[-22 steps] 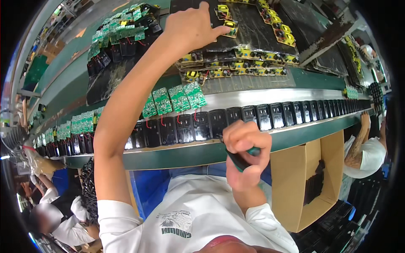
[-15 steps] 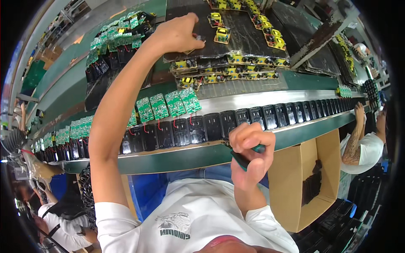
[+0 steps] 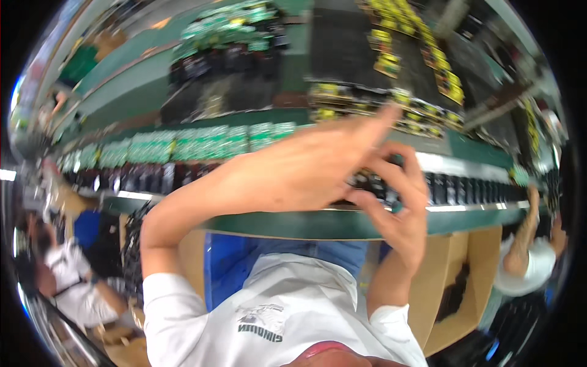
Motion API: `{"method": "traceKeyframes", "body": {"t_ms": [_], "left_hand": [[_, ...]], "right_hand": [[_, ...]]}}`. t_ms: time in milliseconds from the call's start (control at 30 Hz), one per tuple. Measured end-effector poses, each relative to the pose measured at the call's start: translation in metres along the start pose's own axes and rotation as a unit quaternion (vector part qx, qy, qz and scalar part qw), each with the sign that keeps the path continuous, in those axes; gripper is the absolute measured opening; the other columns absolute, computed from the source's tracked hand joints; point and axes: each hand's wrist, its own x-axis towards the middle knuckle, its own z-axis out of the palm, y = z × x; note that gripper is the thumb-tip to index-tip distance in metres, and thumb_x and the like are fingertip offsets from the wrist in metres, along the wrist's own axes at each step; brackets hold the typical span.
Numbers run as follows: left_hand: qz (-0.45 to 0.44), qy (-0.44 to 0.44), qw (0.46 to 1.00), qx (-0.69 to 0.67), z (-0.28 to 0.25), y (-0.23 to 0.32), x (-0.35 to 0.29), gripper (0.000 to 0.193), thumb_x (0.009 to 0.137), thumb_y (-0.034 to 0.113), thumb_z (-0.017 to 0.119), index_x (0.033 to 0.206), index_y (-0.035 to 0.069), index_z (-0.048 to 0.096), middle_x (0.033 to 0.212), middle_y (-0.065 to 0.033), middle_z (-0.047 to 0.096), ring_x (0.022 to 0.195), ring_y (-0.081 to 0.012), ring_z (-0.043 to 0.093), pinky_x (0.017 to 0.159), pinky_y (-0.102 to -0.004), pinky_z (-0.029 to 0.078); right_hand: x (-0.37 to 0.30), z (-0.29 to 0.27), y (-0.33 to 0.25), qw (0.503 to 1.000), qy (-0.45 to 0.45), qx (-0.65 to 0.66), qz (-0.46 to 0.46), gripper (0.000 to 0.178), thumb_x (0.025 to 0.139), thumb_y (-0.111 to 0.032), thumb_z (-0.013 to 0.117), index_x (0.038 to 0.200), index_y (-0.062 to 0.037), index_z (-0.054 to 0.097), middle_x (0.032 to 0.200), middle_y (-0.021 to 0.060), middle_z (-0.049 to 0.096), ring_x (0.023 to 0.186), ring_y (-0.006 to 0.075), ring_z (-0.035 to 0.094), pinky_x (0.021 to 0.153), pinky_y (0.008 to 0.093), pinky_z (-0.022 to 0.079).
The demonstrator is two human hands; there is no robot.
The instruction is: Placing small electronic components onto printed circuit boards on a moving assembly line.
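Observation:
My left hand [image 3: 330, 160], smeared by motion, is in front of me at the bench edge, its index finger stretched toward the upper right. Its thumb side closes on a small circuit board [image 3: 367, 180], which is blurred and partly hidden between the hands. Facing it, my right hand [image 3: 408, 199] is curled around small green-handled pliers [image 3: 397, 160]; their tip is hard to make out. Below and beside both hands runs a row of black plastic cases [image 3: 468, 189]. Green circuit boards [image 3: 226, 144] stand along the cases on the left.
Dark sheets [image 3: 342, 46] with rows of yellow-topped circuit boards [image 3: 452, 85] are stacked beyond the row. More green boards [image 3: 232, 27] lie heaped at the far left. A cardboard box [image 3: 440, 269] stands at my right, near another person's arm [image 3: 520, 251]. A metal post [image 3: 507, 104] rises behind.
My left hand has come back from the sheet of yellow-topped boards to my right hand, bringing a small board. My right hand has shifted slightly right, and the whole view has swung left.

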Motion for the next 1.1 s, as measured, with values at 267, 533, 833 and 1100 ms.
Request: {"method": "traceKeyframes", "body": {"t_ms": [267, 533, 833, 1100], "left_hand": [[0.089, 0.120, 0.966, 0.211, 0.030, 0.008, -0.010, 0.077, 0.084, 0.009, 0.072, 0.149, -0.009, 0.036, 0.121, -0.0213, 0.060, 0.089, -0.0316, 0.060, 0.081, -0.0403, 0.051], [-0.034, 0.101, 0.993, -0.055, 0.020, 0.011, -0.021, 0.034, 0.085, 0.011, 0.071, 0.115, 0.006, 0.057, 0.099, -0.0105, 0.056, 0.073, -0.0260, 0.057, 0.064, -0.0378, 0.050], [0.028, 0.166, 0.986, -0.008, 0.049, 0.010, -0.016, 0.016, 0.085, 0.010, 0.073, 0.094, 0.009, 0.060, 0.093, -0.0044, 0.061, 0.065, -0.0248, 0.056, 0.055, -0.0355, 0.047], [0.048, 0.255, 0.956, -0.139, 0.068, 0.015, -0.001, 0.015, 0.083, 0.006, 0.073, 0.097, 0.006, 0.067, 0.090, -0.0048, 0.068, 0.067, -0.0222, 0.056, 0.058, -0.0330, 0.047]], "right_hand": [[-0.014, 0.011, -0.001, 0.998, 0.060, 0.005, 0.004, 0.033, 0.067, -0.004, 0.086, 0.098, -0.0016, 0.077, 0.113, 0.0141, 0.063, 0.097, 0.0260, 0.058, 0.086, 0.0369, 0.047], [-0.026, 0.017, 0.017, 0.966, 0.149, 0.212, 0.007, 0.013, 0.082, -0.012, 0.081, 0.087, -0.0046, 0.072, 0.119, 0.0134, 0.056, 0.095, 0.0237, 0.052, 0.085, 0.0365, 0.045], [-0.025, 0.013, 0.023, 0.958, 0.178, 0.224, 0.030, 0.024, 0.092, -0.028, 0.080, 0.087, -0.0091, 0.067, 0.125, 0.0118, 0.052, 0.098, 0.0227, 0.051, 0.087, 0.0364, 0.045], [-0.032, 0.006, 0.037, 0.875, 0.175, 0.449, 0.057, 0.039, 0.100, -0.048, 0.069, 0.105, -0.0098, 0.064, 0.128, 0.0117, 0.052, 0.099, 0.0214, 0.053, 0.088, 0.0356, 0.045]]}}
